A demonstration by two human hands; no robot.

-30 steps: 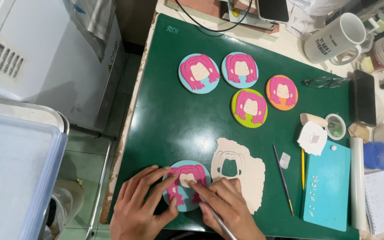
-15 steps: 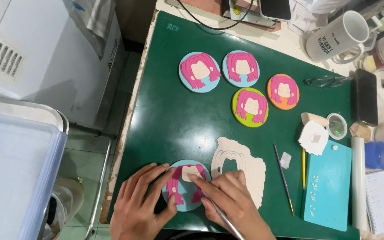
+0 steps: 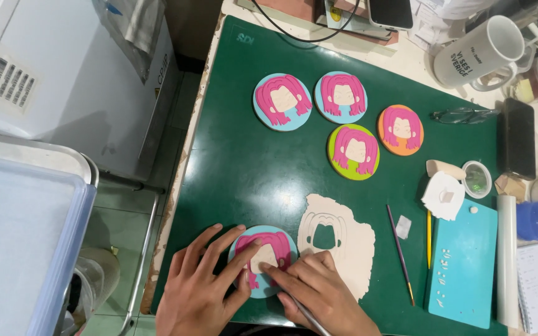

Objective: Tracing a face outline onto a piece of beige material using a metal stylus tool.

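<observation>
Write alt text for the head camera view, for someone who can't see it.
Seen from above, a left hand and a right hand press a pale face piece onto a round blue cookie with pink hair on a green cutting mat. Four finished cookies lie further up the mat, and a rolled beige sheet with cut-outs lies beside the hands.

On the far side of the green mat I see four finished round cookies: two blue, one green, one orange. Far right I see a white mug; near right, a teal board and a thin brush.
</observation>
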